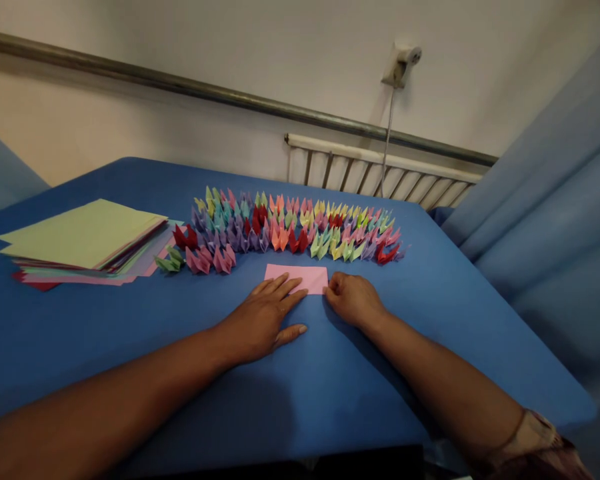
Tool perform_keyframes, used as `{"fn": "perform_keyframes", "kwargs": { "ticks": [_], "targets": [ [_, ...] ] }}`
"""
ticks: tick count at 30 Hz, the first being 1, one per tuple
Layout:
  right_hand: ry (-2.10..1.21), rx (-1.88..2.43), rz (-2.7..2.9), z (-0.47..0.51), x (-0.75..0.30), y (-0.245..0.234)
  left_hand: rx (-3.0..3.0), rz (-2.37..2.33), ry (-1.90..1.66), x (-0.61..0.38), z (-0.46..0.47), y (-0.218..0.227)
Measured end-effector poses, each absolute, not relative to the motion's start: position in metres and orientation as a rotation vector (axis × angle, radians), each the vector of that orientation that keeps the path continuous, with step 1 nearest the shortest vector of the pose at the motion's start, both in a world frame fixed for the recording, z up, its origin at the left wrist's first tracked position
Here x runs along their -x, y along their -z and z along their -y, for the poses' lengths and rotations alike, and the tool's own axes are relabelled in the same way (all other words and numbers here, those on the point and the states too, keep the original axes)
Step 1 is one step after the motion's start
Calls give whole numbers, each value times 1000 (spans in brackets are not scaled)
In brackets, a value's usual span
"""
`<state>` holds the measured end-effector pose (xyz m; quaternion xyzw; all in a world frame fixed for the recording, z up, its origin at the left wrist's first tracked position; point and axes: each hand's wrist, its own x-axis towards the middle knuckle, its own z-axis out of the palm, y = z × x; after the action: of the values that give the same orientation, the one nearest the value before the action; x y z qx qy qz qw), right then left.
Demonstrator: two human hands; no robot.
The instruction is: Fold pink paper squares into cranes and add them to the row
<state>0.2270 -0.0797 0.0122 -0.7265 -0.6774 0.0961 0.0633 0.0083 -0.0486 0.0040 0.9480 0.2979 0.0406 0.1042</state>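
Observation:
A pink sheet of paper (300, 276), folded into a rectangle, lies flat on the blue table (130, 353). My left hand (263, 319) lies flat with its fingers spread, the fingertips pressing on the sheet's near left part. My right hand (353, 298) is curled, its fingertips pinched at the sheet's right edge. Just beyond the sheet stand rows of several small folded paper figures (295, 227) in many colours.
A stack of coloured square paper sheets (87, 240) with a green one on top lies at the left. A white radiator (380, 175) and a wall pipe (180, 85) run behind the table. Blue fabric (550, 220) hangs at the right.

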Motion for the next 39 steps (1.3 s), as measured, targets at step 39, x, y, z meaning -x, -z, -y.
{"fn": "perform_keyframes", "kwargs": {
  "ticks": [39],
  "targets": [
    [-129,1777,2368,108,-204,-8,-2827,-894,-96,-7,49,-4]
  ]
}}
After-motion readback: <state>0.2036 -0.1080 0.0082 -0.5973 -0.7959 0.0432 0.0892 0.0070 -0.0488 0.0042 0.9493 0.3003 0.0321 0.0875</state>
